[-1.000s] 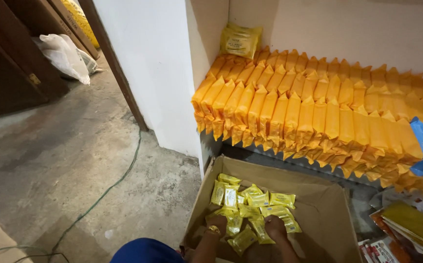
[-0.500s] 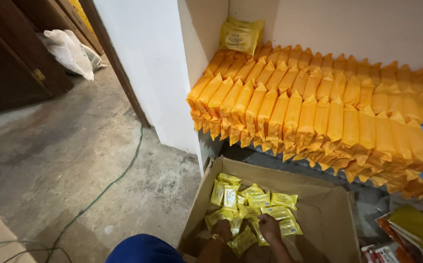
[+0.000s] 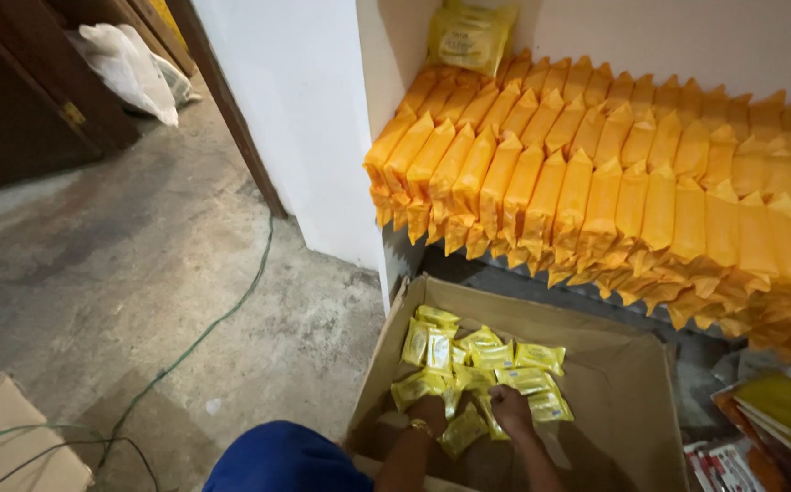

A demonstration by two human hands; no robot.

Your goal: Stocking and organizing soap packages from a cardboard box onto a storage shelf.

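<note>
Yellow packets point(image 3: 477, 369) lie in a loose heap on the bottom of an open cardboard box point(image 3: 627, 383) standing on the floor, at the foot of a white wall. Both hands reach down into this box. The right hand point(image 3: 510, 410) rests knuckles-up on the near edge of the heap, its fingers curled closed over the packets beneath them; which packet they grip cannot be told. The left hand point(image 3: 411, 417) is mostly hidden: only its wrist, carrying a gold-coloured wristwatch point(image 3: 420, 425), shows beside a packet, so the state of its fingers cannot be told.

Above the box, long orange packs point(image 3: 596, 187) stand in tight overlapping rows on a ledge against the wall. One larger yellow bag point(image 3: 471, 36) leans upright behind the rows. A green cable point(image 3: 204, 333) runs across the concrete floor point(image 3: 95, 264). A white sack point(image 3: 131, 64) lies near the wooden door frame.
</note>
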